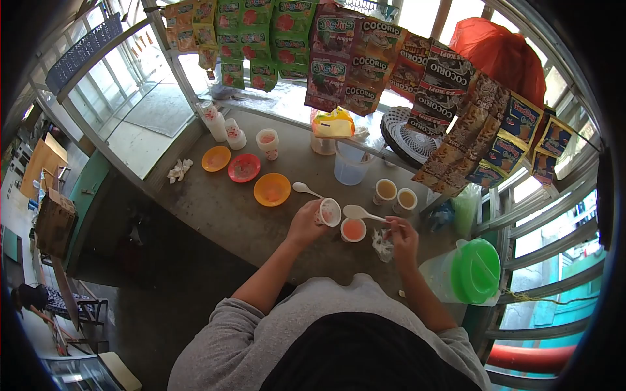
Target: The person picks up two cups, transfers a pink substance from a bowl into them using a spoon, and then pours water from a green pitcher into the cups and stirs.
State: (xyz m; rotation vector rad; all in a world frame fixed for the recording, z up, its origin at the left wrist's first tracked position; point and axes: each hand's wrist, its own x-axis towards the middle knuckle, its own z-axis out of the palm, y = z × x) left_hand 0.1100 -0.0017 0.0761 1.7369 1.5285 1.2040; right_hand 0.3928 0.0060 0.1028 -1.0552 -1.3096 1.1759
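Observation:
In my left hand [306, 223] is a white paper cup [330, 212], tilted, with something pinkish inside. My right hand [403, 241] grips the handle of a white plastic spoon [360, 213], its bowl close to the held cup's rim. Just below the spoon, a cup of orange-pink drink [353, 229] stands on the table. Crumpled white tissue [382, 246] lies beside my right hand. Another white spoon [306, 189] rests on the table behind my left hand.
Orange bowls [272, 189] and a red bowl [244, 168] sit left, near stacked cups [212, 120]. Two cups of brownish drink [386, 190], a clear pitcher [352, 163] and a green-lidded jug [475, 270] stand right. Drink sachets [332, 58] hang overhead.

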